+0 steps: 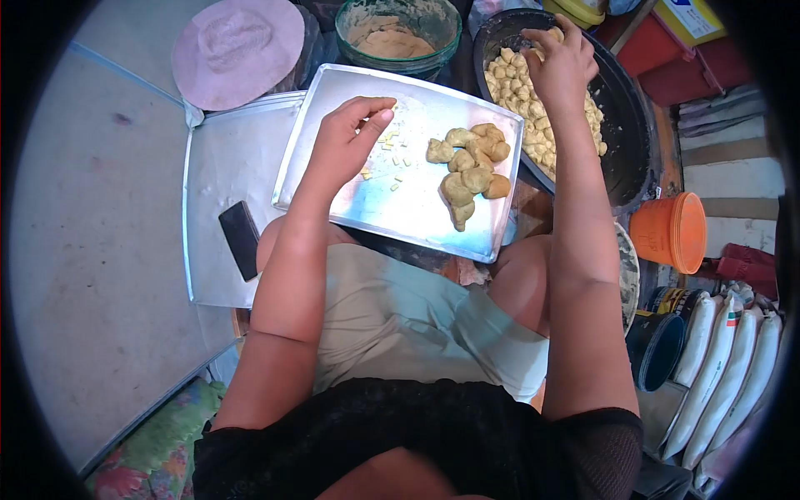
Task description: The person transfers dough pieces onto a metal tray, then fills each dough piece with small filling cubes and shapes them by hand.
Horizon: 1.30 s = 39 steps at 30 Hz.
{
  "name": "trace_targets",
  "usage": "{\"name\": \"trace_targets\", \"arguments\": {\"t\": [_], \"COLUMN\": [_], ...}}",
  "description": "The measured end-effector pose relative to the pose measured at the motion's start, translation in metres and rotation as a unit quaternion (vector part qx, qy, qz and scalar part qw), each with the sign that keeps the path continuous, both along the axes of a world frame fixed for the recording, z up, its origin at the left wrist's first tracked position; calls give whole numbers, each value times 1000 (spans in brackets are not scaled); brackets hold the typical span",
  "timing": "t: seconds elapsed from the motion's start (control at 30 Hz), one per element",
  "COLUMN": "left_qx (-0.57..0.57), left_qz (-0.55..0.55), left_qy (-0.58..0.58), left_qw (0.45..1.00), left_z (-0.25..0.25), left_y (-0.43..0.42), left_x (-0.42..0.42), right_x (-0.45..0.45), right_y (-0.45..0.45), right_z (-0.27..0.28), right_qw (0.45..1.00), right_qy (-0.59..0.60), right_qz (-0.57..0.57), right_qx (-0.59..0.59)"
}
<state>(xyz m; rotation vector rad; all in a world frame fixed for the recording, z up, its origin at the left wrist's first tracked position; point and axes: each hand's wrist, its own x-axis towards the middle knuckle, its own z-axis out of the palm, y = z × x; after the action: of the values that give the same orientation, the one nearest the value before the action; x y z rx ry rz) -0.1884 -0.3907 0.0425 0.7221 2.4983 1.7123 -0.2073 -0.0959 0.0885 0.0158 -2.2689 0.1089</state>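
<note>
A shiny metal tray [333, 196] lies tilted across the person's lap, with several yellowish-brown dough lumps [477, 179] piled on its right half and small pale yellow pieces [398, 160] scattered near its middle. Above those pieces is my left hand [354, 133], thumb and forefinger pinched together; whatever lies between them is too small to name. My right hand [560, 67] reaches over a large black basin [627, 142] of small dough balls [512, 83]. Its fingers curl around a dough ball at the basin's far side.
Behind the tray stands a green-rimmed tub [398, 42] of brownish powder, beside a pink hat [237, 50]. A phone [240, 240] rests on another metal tray [217, 167] at left. At right are an orange bucket [668, 233], a dark bucket [656, 352] and long white packages [708, 358].
</note>
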Motion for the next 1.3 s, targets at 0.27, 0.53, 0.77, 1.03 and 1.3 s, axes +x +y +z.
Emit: {"name": "trace_targets", "arguments": {"t": [0.27, 0.53, 0.77, 1.03, 1.3], "left_qx": [9, 66, 137, 379, 451], "left_qz": [41, -21, 82, 93, 73], "left_qy": [5, -128, -164, -245, -269], "left_qw": [999, 989, 973, 888, 848], "left_z": [-12, -31, -21, -14, -15], "left_y": [5, 5, -8, -21, -22], "left_x": [-10, -14, -24, -27, -29], "right_x": [20, -11, -19, 1, 14], "right_y": [-60, -89, -102, -97, -113], "right_z": [-114, -98, -149, -162, -159], "right_qw": [813, 577, 778, 843, 808], "right_qy": [-543, -470, -425, -427, -524], "right_qz": [204, 444, 284, 283, 245], "right_qx": [61, -500, -366, -164, -112]}}
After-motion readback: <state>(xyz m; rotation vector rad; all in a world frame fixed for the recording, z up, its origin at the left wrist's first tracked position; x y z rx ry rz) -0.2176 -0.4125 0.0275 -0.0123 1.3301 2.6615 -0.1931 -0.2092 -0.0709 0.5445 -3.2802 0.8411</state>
